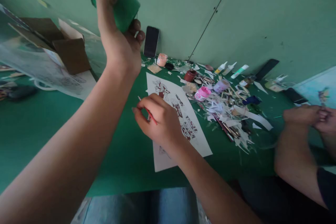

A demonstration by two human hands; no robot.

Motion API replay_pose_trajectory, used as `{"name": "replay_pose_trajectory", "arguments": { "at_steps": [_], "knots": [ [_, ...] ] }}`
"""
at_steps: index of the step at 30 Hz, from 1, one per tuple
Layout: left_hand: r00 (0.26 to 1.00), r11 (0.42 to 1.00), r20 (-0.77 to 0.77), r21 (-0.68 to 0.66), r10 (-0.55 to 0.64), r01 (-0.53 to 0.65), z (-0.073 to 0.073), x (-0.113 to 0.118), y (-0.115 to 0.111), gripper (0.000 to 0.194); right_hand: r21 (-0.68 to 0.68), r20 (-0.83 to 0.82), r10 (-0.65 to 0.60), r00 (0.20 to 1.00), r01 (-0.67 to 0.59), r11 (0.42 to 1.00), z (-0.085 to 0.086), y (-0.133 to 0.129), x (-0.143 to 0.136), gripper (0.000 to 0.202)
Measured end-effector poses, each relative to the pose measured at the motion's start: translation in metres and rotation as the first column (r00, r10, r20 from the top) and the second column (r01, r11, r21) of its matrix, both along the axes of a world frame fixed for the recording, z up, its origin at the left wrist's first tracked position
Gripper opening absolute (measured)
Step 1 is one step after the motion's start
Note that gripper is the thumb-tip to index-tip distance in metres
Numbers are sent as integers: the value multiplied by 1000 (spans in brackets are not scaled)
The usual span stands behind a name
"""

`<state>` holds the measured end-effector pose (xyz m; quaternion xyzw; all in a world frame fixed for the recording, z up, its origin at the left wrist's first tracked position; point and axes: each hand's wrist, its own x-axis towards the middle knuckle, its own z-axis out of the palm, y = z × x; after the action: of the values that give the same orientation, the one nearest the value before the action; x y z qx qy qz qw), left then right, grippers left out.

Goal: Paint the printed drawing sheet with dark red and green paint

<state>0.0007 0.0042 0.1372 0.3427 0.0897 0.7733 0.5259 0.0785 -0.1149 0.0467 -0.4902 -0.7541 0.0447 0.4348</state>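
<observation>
My left hand (122, 42) is raised in front of the wall, its thumb and fingers closed around a green cup (125, 5) that tilts to one side. What the cup holds is hidden. Over a sheet of paper (199, 147), my right hand (160, 117) pinches a thin red-handled brush (151, 114), its slim end pointing up and left. Black line drawings run across the sheet, some filled in dark red. My right hand and wrist cover part of the drawings.
Open paint pots, among them a pink pot (202, 93) and a dark red pot (190, 75), stand amid paper scraps (231, 122). A phone (151, 41) leans on the wall. An open cardboard box (72, 56) is at left. Another person's arms (299, 136) rest at right.
</observation>
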Motion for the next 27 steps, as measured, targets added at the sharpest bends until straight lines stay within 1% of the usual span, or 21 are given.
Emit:
{"name": "replay_pose_trajectory", "arguments": {
  "at_steps": [2,3,5,6,7,9,10,12,14,16,17,19,21,23,25,26,27],
  "knots": [
    [1000,1000,2,-19,23,-23,-4,-2,-1,22,105,-75,-1,997,9,994,-4,2,10,20],
    [999,998,-3,-42,39,-39,-7,-2,-1,20,154,-129,-20,991,40,987,-6,1,19,21],
    [997,993,-42,-92,69,-73,-15,-2,-1,18,203,-207,-73,976,116,972,-10,-5,41,16],
    [995,991,-65,-106,76,-83,-20,-2,-1,19,216,-198,-79,977,122,969,-12,-11,53,11],
    [993,989,-86,-117,78,-87,-25,0,-2,20,229,-174,-76,982,115,967,-15,-20,66,8],
    [990,986,-112,-138,81,-96,-36,3,-4,21,210,-69,-81,994,94,973,-22,-43,90,11],
    [988,986,-130,-135,81,-98,-40,4,-7,23,201,-18,-72,997,74,977,-26,-57,101,13],
    [985,988,-155,-125,74,-94,-49,7,-14,26,167,30,-60,998,55,984,-36,-86,121,18],
    [982,989,-174,-116,70,-91,-55,8,-22,26,124,16,-87,996,84,989,-49,-113,134,21],
    [979,989,-193,-117,61,-85,-61,8,-29,25,93,-25,-126,992,128,987,-60,-135,140,23],
    [978,989,-200,-123,56,-81,-63,8,-31,26,58,-42,-154,987,156,986,-65,-142,140,24],
    [977,988,-209,-133,47,-76,-68,9,-34,25,33,-48,-193,980,195,980,-73,-149,131,27],
    [974,987,-225,-142,37,-70,-72,12,-35,24,34,-2,-185,983,185,982,-76,-149,112,29],
    [966,986,-255,-144,39,-78,-76,18,-32,25,13,-37,-183,982,183,983,-76,-146,84,32],
    [958,985,-283,-142,50,-93,-80,24,-27,30,-65,-143,-161,976,153,986,-75,-144,51,37],
    [954,984,-294,-144,56,-102,-81,28,-24,32,-150,-232,-160,959,127,981,-74,-144,35,41],
    [952,982,-300,-149,63,-112,-83,31,-20,34,-213,-356,-171,919,99,972,-73,-144,20,44]
  ]
}}
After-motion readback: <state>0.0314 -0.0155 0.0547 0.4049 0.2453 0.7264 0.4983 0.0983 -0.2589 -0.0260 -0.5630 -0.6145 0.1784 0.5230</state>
